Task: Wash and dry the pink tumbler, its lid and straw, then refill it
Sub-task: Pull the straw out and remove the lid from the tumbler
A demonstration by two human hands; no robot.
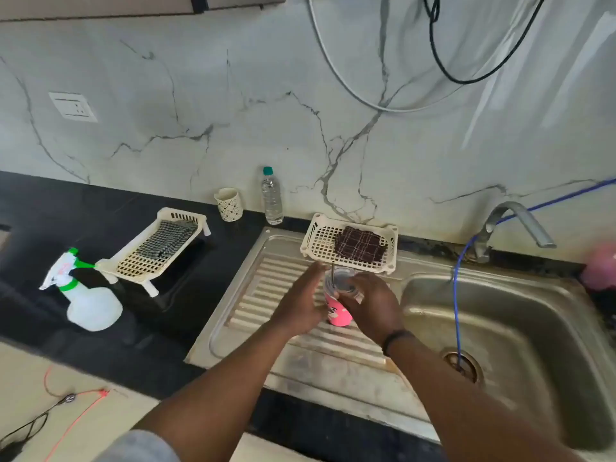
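Now right hand (370,303) grips tumbler (338,311) (left hand (300,301) open, beside).

The pink tumbler (337,311) stands upright on the ribbed steel draining board (266,295), just in front of the white basket (320,243). A translucent lid (343,281) caps it, and a thin metal straw (333,273) rises through the lid.

At frame centre, the right hand (368,303) grips the pink tumbler (337,310) on the drainboard (253,315); the left hand (300,303) is open beside it.
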